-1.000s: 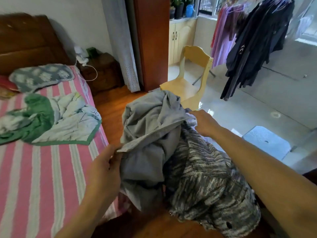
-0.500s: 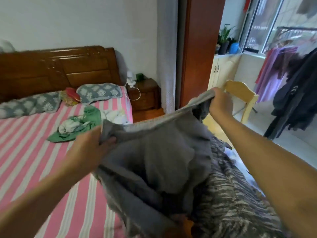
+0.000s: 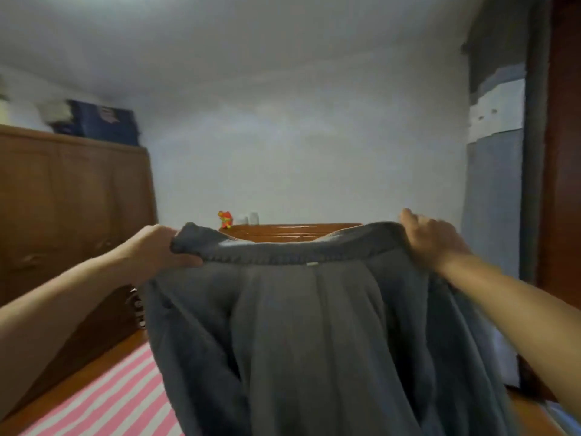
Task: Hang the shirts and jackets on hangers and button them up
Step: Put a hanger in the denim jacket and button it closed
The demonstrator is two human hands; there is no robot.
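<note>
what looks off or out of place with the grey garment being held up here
Nothing looks damaged. The grey garment is held up and spread by its top edge, left hand gripping one end and right hand the other. It hangs in loose folds, and no hanger is in view. The picture is a little blurred.

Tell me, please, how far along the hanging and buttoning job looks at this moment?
Nothing looks finished: no hanger and no hung garment shows in this view. In hand: the left hand and the right hand grip the top edge of a dark grey soft fabric garment, holding it spread out above the pink-and-white striped bed sheet. Left: putting it on a hanger and buttoning it; any buttons are not visible.
</note>
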